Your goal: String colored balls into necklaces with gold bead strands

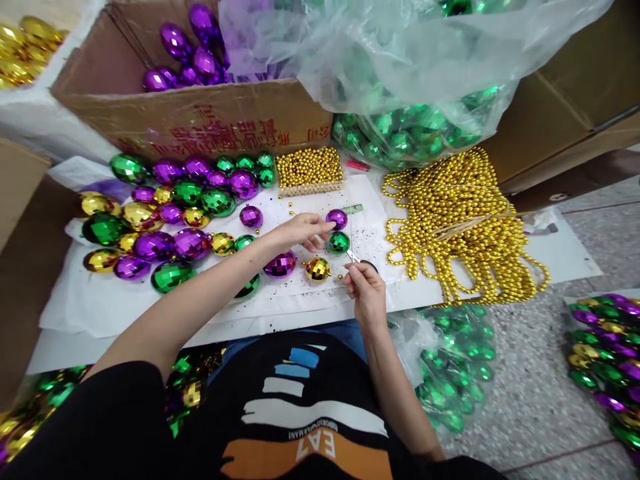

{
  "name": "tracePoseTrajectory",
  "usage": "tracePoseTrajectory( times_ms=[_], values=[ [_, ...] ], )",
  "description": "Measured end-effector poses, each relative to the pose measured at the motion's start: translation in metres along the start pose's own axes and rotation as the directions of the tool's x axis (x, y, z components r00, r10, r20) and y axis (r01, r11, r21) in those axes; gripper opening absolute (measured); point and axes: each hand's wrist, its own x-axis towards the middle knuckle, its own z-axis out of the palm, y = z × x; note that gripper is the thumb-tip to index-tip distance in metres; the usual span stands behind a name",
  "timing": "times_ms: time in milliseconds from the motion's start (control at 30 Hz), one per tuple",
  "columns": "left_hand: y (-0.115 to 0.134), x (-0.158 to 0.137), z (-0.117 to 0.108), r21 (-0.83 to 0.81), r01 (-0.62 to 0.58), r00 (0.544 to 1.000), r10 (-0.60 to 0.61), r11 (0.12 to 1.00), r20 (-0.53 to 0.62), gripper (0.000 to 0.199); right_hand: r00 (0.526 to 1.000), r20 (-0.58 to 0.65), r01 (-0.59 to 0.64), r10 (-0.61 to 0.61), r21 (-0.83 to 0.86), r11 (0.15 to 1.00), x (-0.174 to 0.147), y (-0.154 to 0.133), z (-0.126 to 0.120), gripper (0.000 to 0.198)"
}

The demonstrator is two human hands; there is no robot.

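My left hand [306, 231] reaches in from the left, palm down, fingers stretched and somewhat apart. Its fingertips are at the edge of a shiny purple ball [337, 218]; whether they grip anything thin is unclear. Just below that ball lies a green faceted ball [339, 242]. My right hand [367, 293] has thumb and forefinger pinched together, and what is between them is too small to make out. Scissors [354, 257] with dark handles lie right behind its fingertips. A gold ball [317, 269] and a larger purple ball [281, 265] sit between and below the hands.
Green, purple and gold ornaments [187, 193] crowd the table's left side. A tray of gold beads [309, 168] stands at the back, gold bead strands [455, 227] at right. Behind are a cardboard box [200, 117] of purple ornaments and a plastic bag [400, 130] of green ones.
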Motion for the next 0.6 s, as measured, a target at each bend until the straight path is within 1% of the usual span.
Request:
tracePoseTrajectory(
  times_ms=[33, 67, 133, 167, 233, 300, 367, 433, 533, 600],
  values=[
    [-0.002, 0.004, 0.003, 0.104, 0.053, 0.998, -0.048, 0.993, -0.045, 0.035, 1.0, -0.001, -0.003, 0.003, 0.024, 1.0, -0.002, 0.001, 0.0, 0.031],
    [-0.004, 0.007, 0.006, 0.221, 0.088, 0.993, -0.067, 0.971, -0.101, 0.042, 1.0, 0.0, -0.005, 0.005, 0.04, 0.999, -0.003, 0.003, 0.001, 0.031],
    [-0.006, 0.014, 0.015, 0.421, 0.111, 0.983, -0.037, 0.9, -0.18, 0.052, 1.0, 0.003, -0.01, 0.01, 0.051, 0.999, -0.006, 0.006, 0.002, 0.031],
    [-0.006, 0.017, 0.019, 0.482, 0.102, 0.981, -0.008, 0.87, -0.193, 0.055, 1.0, 0.002, -0.013, 0.012, 0.05, 0.999, -0.008, 0.007, 0.002, 0.031],
    [-0.007, 0.021, 0.026, 0.534, 0.071, 0.978, 0.047, 0.842, -0.203, 0.057, 1.0, -0.004, -0.018, 0.018, 0.051, 0.999, -0.01, 0.01, 0.002, 0.032],
    [-0.009, 0.023, 0.031, 0.538, 0.035, 0.975, 0.088, 0.842, -0.202, 0.057, 1.0, -0.009, -0.026, 0.027, 0.063, 0.998, -0.011, 0.012, 0.002, 0.032],
    [-0.012, 0.024, 0.032, 0.508, 0.017, 0.981, 0.085, 0.861, -0.176, 0.054, 0.999, -0.006, -0.036, 0.037, 0.078, 0.996, -0.011, 0.013, 0.002, 0.031],
    [-0.014, 0.022, 0.031, 0.452, 0.038, 0.99, 0.029, 0.891, -0.141, 0.05, 0.999, 0.001, -0.044, 0.044, 0.093, 0.995, -0.011, 0.014, 0.002, 0.03],
    [-0.015, 0.014, 0.026, 0.386, 0.101, 0.993, -0.069, 0.917, -0.096, 0.042, 0.999, 0.001, -0.05, 0.05, 0.102, 0.994, -0.011, 0.014, 0.001, 0.029],
    [-0.014, 0.006, 0.018, 0.296, 0.1, 0.994, -0.084, 0.95, -0.068, 0.034, 0.999, -0.007, -0.044, 0.045, 0.093, 0.995, -0.013, 0.013, 0.0, 0.029]
  ],
)
